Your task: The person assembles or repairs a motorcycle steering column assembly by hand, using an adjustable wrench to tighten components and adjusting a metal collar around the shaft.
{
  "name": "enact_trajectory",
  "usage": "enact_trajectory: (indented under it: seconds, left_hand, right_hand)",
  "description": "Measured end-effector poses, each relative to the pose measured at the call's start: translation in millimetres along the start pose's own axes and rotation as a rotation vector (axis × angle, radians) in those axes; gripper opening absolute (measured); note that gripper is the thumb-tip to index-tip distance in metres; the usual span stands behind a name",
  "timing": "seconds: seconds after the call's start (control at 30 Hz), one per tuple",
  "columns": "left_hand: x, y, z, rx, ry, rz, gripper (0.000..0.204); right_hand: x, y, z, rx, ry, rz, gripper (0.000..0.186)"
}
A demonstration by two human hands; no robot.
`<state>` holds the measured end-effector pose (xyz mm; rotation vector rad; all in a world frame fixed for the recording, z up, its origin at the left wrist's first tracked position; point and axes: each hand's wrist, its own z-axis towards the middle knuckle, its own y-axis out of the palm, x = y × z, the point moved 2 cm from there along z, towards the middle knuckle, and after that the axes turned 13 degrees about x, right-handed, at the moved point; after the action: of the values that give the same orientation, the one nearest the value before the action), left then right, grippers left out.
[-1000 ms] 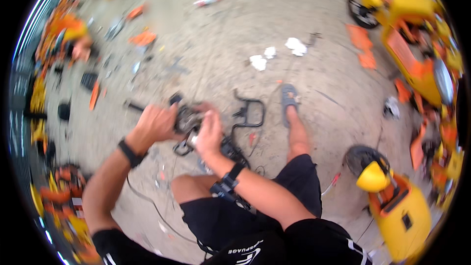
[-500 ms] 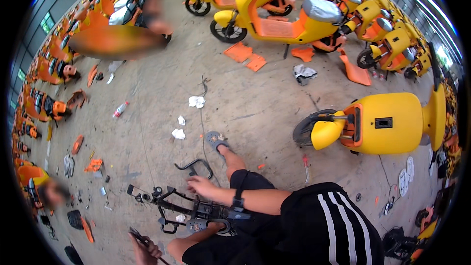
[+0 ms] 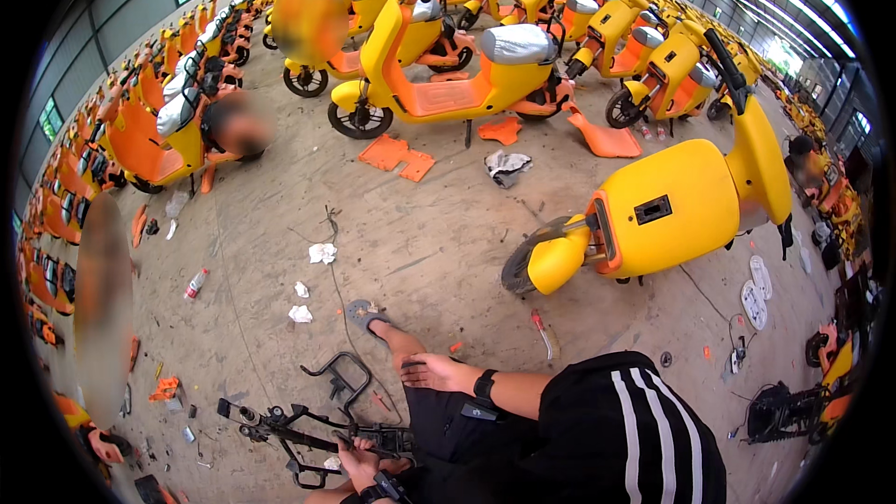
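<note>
A bare black metal scooter frame [image 3: 280,425] lies on the floor in front of my legs, with a bent black tube rack [image 3: 350,381] beside it. My left hand [image 3: 358,464] is at the frame's middle, its fingers curled closed next to the dark bars. Whether they grip a bar or a small dark item, I cannot make out. My right hand [image 3: 431,372] lies on my right knee, fingers stretched out, holding nothing. Close to the rack on the floor is a small red-handled tool [image 3: 381,401].
To the right stands a yellow scooter body [image 3: 677,201]. Rows of yellow and orange scooters [image 3: 439,84] fill the back. Orange panels [image 3: 397,157], crumpled white paper [image 3: 322,253], a plastic bottle [image 3: 196,284] and a red-and-clear item [image 3: 543,334] litter the floor.
My left hand has come right to the frame from the lower left, where it held a dark slim object. My right hand has drawn back from above the frame onto my knee. The view has shifted.
</note>
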<state>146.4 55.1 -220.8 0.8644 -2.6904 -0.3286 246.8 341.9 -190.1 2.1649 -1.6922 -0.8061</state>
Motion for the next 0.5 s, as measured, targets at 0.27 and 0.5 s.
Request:
enact_trajectory:
  seconds: [0.27, 0.5]
  left_hand:
    - [-8, -11, 2, 0.183, 0.196, 0.102, 0.057]
    - [-10, -31, 31, 0.141, 0.174, 0.171, 0.055]
  right_hand:
    - [-1, 1, 10, -0.013, 0.003, -0.043, 0.022]
    - [2, 0, 7, -0.034, -0.017, -0.006, 0.021]
